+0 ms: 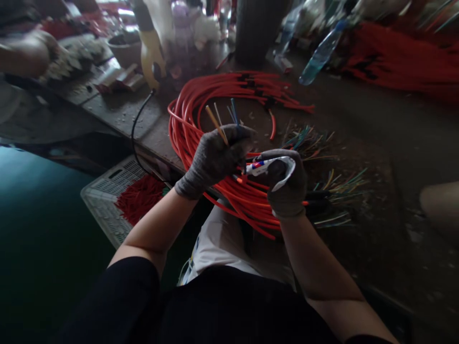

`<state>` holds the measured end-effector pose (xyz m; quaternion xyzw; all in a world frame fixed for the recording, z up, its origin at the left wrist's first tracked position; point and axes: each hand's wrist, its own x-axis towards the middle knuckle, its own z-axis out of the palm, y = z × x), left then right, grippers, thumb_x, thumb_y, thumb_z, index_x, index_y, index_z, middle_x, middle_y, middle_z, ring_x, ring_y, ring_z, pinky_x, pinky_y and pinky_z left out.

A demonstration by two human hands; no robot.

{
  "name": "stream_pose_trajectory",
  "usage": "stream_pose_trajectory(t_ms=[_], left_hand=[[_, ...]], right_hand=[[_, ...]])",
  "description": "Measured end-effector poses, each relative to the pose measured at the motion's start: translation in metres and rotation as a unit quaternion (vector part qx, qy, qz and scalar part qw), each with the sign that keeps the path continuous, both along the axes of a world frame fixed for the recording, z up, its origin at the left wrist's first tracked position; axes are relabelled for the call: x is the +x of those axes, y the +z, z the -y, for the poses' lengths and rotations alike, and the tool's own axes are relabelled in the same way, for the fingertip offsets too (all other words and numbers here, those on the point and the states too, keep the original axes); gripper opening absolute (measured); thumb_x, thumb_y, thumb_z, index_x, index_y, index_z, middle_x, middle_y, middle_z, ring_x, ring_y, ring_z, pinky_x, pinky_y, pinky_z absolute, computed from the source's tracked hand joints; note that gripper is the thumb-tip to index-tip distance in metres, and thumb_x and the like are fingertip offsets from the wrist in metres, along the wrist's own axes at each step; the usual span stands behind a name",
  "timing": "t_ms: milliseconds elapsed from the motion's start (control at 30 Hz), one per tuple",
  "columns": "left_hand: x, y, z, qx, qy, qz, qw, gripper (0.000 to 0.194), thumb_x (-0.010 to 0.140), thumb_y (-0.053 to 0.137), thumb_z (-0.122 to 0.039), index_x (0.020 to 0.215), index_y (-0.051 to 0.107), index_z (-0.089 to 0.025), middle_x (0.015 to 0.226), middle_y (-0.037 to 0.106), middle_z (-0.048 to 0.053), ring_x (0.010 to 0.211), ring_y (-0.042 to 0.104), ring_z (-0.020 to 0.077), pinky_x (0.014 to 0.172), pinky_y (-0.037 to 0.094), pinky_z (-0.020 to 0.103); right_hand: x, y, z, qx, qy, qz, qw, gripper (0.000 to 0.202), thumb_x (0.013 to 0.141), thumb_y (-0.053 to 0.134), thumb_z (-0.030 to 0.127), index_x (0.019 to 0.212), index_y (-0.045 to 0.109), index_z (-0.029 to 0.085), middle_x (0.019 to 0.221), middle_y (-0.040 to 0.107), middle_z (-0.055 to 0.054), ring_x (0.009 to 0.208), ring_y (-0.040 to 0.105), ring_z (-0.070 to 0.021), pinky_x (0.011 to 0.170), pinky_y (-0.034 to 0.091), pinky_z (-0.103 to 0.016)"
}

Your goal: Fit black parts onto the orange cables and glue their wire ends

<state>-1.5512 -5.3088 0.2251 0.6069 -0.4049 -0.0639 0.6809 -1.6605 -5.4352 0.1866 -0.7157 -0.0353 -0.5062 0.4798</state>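
My left hand [217,155], in a grey glove, is closed round a few thin wires [215,122]; orange, white and blue ends stick up above the fingers. My right hand [289,188], gloved too, grips a white squeeze tube [263,166] with a red and blue label. The tube is curled and flattened at its back end, and its narrow end points left, close below my left hand. Under both hands lies a big coil of red-orange cable [186,102]. Stripped wire ends in several colours [344,186] fan out to the right of my right hand.
Left of my knees stands a white plastic crate [102,188] with red pieces [141,198] inside. Toward the back are a yellow-handled tool [150,57] with a black cord, a grey pot [125,50] and a plastic bottle [321,57]. Another person's hand [36,52] shows at upper left.
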Motion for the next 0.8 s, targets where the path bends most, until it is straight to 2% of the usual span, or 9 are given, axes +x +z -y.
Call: stream_pose_trajectory(t_ms=[67,167,200,300,400,500,567,667,800], left_hand=[[0.006,0.0,0.008,-0.006,-0.011,-0.007,1.0,0.024,0.087,0.071,-0.039,0.097,0.07,-0.017,0.068,0.067,-0.001,0.053,0.062,0.0112,0.049,0.053,0.024],[0.008,0.0,0.013,-0.01,-0.001,-0.012,1.0,0.021,0.087,0.071,-0.036,0.094,0.069,-0.017,0.066,0.066,-0.001,0.052,0.061,0.0114,0.047,0.052,0.024],[0.008,-0.001,0.013,-0.009,0.004,-0.015,1.0,0.021,0.087,0.071,-0.036,0.094,0.069,-0.017,0.066,0.066,-0.001,0.053,0.061,0.0116,0.047,0.052,0.024],[0.007,-0.004,0.011,-0.013,0.016,-0.022,1.0,0.021,0.088,0.07,-0.037,0.093,0.068,-0.017,0.063,0.065,-0.002,0.05,0.06,0.0107,0.045,0.05,0.022],[0.003,-0.004,0.005,-0.015,0.036,-0.018,0.999,0.02,0.089,0.068,-0.037,0.094,0.067,-0.018,0.06,0.063,-0.003,0.046,0.057,0.0087,0.043,0.048,0.019],[-0.014,-0.002,-0.004,-0.017,0.067,-0.005,0.998,0.018,0.092,0.065,-0.035,0.099,0.066,-0.018,0.064,0.066,-0.002,0.045,0.057,0.0081,0.043,0.049,0.019],[-0.035,-0.004,-0.013,-0.009,0.074,0.041,0.996,0.021,0.097,0.057,-0.033,0.111,0.064,-0.018,0.077,0.073,0.002,0.051,0.062,0.0097,0.047,0.053,0.021],[-0.073,-0.016,-0.027,0.049,-0.017,0.189,0.981,0.032,0.102,0.048,-0.033,0.129,0.06,-0.023,0.106,0.077,0.007,0.076,0.074,0.0157,0.063,0.062,0.027],[-0.112,-0.038,-0.032,0.072,-0.171,0.347,0.919,0.024,0.097,0.058,-0.034,0.117,0.07,-0.03,0.125,0.074,0.005,0.094,0.074,0.0172,0.074,0.064,0.03]], right_hand=[[-0.001,0.003,0.001,-0.057,-0.037,-0.002,0.998,0.015,0.099,0.058,0.036,0.103,0.068,0.026,0.091,0.072,-0.003,0.082,0.07,-0.0188,0.072,0.059,-0.035],[-0.006,0.004,0.001,-0.199,-0.08,-0.004,0.977,0.012,0.095,0.063,0.035,0.1,0.07,0.028,0.092,0.072,-0.003,0.088,0.068,-0.022,0.081,0.057,-0.042],[-0.006,0.003,0.0,-0.203,-0.082,-0.011,0.976,0.012,0.094,0.063,0.036,0.098,0.07,0.027,0.091,0.072,-0.003,0.087,0.068,-0.0223,0.082,0.057,-0.042],[0.002,-0.005,-0.005,-0.032,-0.062,-0.026,0.997,0.018,0.099,0.056,0.038,0.096,0.067,0.024,0.09,0.071,-0.004,0.081,0.069,-0.02,0.074,0.059,-0.038],[0.014,-0.018,-0.012,0.113,-0.059,-0.003,0.992,0.019,0.101,0.052,0.037,0.093,0.063,0.024,0.086,0.068,-0.003,0.074,0.067,-0.0176,0.069,0.059,-0.035],[0.016,-0.025,-0.012,0.166,-0.039,-0.004,0.985,0.018,0.099,0.054,0.038,0.091,0.063,0.024,0.084,0.068,-0.003,0.074,0.068,-0.0185,0.068,0.061,-0.036],[0.006,-0.024,-0.006,0.148,0.018,-0.024,0.989,0.017,0.098,0.057,0.04,0.093,0.064,0.025,0.086,0.07,-0.004,0.077,0.07,-0.0194,0.07,0.061,-0.037],[-0.024,-0.018,0.007,0.081,0.099,-0.071,0.989,0.019,0.097,0.059,0.042,0.096,0.067,0.024,0.088,0.072,-0.005,0.08,0.071,-0.0194,0.073,0.061,-0.037],[-0.06,-0.01,0.021,0.033,0.128,-0.182,0.974,0.026,0.097,0.061,0.045,0.092,0.069,0.021,0.086,0.073,-0.005,0.072,0.069,-0.0164,0.067,0.06,-0.032]])
